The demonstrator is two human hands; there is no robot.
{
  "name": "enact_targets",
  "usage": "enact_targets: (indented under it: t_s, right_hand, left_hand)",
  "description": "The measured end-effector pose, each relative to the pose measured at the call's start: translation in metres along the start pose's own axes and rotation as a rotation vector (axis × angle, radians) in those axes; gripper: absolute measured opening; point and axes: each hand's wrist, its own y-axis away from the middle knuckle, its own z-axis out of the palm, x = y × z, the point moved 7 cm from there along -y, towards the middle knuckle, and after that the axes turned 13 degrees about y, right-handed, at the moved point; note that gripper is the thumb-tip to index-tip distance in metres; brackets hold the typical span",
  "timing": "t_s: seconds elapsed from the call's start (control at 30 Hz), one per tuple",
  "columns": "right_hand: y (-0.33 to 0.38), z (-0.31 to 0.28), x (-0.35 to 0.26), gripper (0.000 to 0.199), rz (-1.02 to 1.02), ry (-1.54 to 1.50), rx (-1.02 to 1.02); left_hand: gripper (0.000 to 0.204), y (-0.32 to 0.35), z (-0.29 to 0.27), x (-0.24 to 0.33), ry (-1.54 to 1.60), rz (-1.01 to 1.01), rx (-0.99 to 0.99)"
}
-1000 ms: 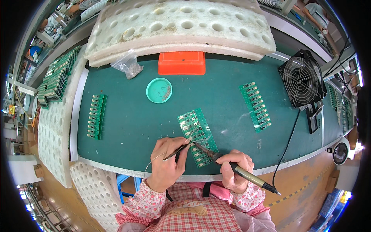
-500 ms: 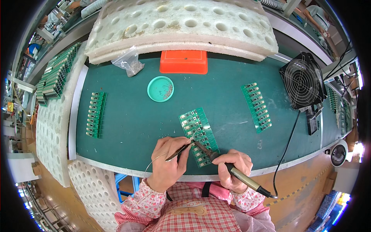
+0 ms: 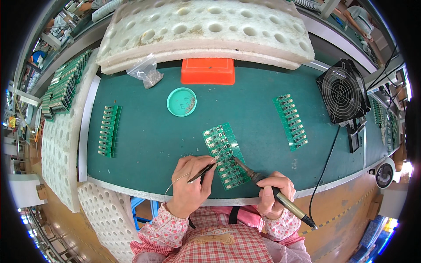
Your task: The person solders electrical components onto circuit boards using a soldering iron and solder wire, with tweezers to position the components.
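A green circuit board panel lies on the green mat near the front edge of the bench. My left hand holds dark tweezers and a thin wire, with the tips at the panel's left side. My right hand grips a soldering iron; its tip touches the panel near the middle. The iron's handle sticks out to the lower right.
Another panel lies at the right, a third at the left. A round teal dish, an orange box and a plastic bag sit farther back. A black fan stands right. White foam trays surround the mat.
The hands and tools stay on the same panel; the soldering iron's tip and the tweezers have shifted only slightly along it.
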Motion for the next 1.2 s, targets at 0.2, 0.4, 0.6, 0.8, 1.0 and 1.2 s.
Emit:
enact_targets:
  t_s: [0.2, 0.4, 0.6, 0.8, 1.0, 1.2]
  right_hand:
    - [0.001, 0.002, 0.005, 0.007, 0.054, 0.015, 0.034]
    - [0.003, -0.002, 0.005, 0.007, 0.076, -0.012, 0.051]
    - [0.009, -0.002, 0.009, 0.007, 0.106, -0.018, 0.03]
    - [0.012, -0.002, 0.01, 0.008, 0.075, 0.037, 0.031]
    - [0.01, -0.001, 0.01, 0.01, 0.087, 0.041, 0.014]
    - [0.005, 0.002, 0.002, 0.02, -0.017, 0.087, -0.022]
  left_hand:
    - [0.021, 0.0, -0.002, 0.002, 0.005, -0.013, -0.019]
    - [0.016, 0.008, -0.042, -0.006, -0.011, -0.112, 0.155]
    - [0.011, 0.009, -0.057, -0.02, -0.156, -0.167, 0.169]
    - [0.013, 0.009, -0.05, -0.02, -0.163, -0.137, 0.12]
    - [0.016, 0.008, -0.049, -0.018, -0.198, -0.101, 0.111]
    - [0.018, 0.006, -0.048, -0.014, -0.222, -0.045, 0.101]
